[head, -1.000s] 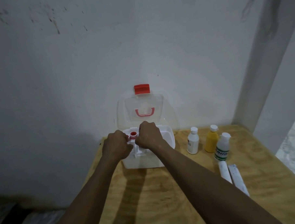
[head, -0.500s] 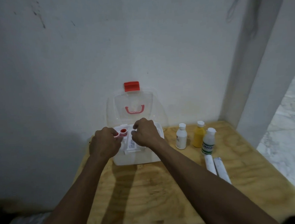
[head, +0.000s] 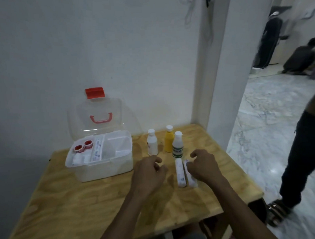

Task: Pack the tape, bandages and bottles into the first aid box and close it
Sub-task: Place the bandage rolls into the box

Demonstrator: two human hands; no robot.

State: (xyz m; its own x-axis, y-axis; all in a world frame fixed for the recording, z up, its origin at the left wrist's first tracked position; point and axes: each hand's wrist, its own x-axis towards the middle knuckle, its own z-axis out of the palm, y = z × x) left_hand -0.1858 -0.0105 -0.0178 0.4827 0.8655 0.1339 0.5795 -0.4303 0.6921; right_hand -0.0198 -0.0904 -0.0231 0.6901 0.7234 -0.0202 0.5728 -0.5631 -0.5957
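Observation:
The white first aid box (head: 104, 171) stands open at the table's left, its clear lid (head: 97, 116) leaning on the wall. Two red tape rolls (head: 83, 146) lie in its inner tray. Three bottles stand to its right: a white bottle (head: 152, 142), a yellow bottle (head: 169, 139) and a green-labelled bottle (head: 177, 145). Two white bandage rolls (head: 184, 173) lie side by side in front of them. My left hand (head: 149, 172) hovers just left of the rolls, fingers loosely curled, holding nothing. My right hand (head: 203, 165) rests over the right roll, fingers apart.
The wooden table (head: 75, 204) stands against a white wall, with a pillar at its back right corner. A person's leg (head: 299, 158) stands on the marble floor close to the table's right edge. Two more people are far off in the background.
Both hands have left the box and moved right to the bandage rolls. The tape rolls now lie in the tray. The view has swung right.

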